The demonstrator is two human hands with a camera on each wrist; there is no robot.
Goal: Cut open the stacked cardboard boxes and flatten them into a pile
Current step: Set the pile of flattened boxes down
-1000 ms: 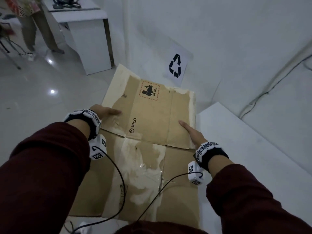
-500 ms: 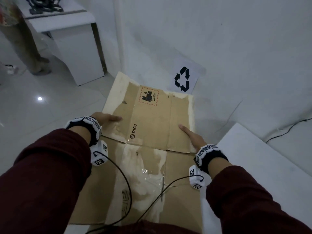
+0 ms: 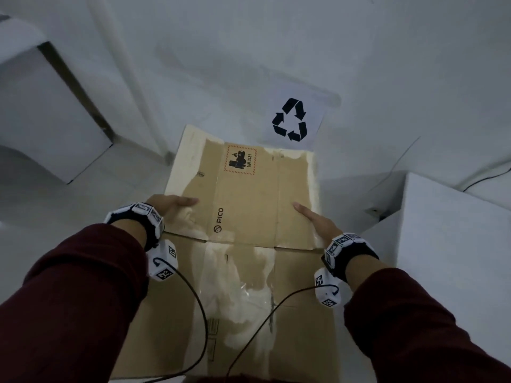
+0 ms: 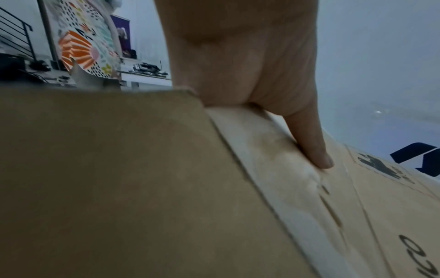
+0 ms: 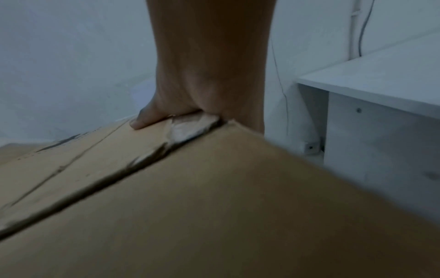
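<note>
Nearest the camera, two dark red sleeves (image 3: 83, 294) extend forward, each wrist fitted with a black band carrying white marker cubes and a black cable that trails back across the cardboard. Between the arms is a flattened cardboard box (image 3: 249, 217), held in front of the person with its long axis pointing away toward the wall. The near panel is brown with large pale patches where the surface layer has torn off, and a strip of clear tape lies near its centre. A horizontal crease separates it from the far panel. The left hand (image 3: 171, 204) grips the left edge of the far panel just beyond this crease: the thumb lies flat on the top face and the remaining fingers are hidden beneath the sheet. The right hand (image 3: 315, 221) holds the right edge at the same level, thumb on top and fingers out of sight below; the right wrist view shows a torn, ragged edge at the crease directly under the thumb. The far panel carries the printed word PICO, a red hatched battery label marked UN 3481, and pale stripped margins along its left, right and far edges. Beyond the far edge, a white sheet with a black recycling symbol (image 3: 290, 120) is fixed to the wall. A white cabinet (image 3: 453, 244) stands to the right and another white unit (image 3: 41, 111) to the left.
</note>
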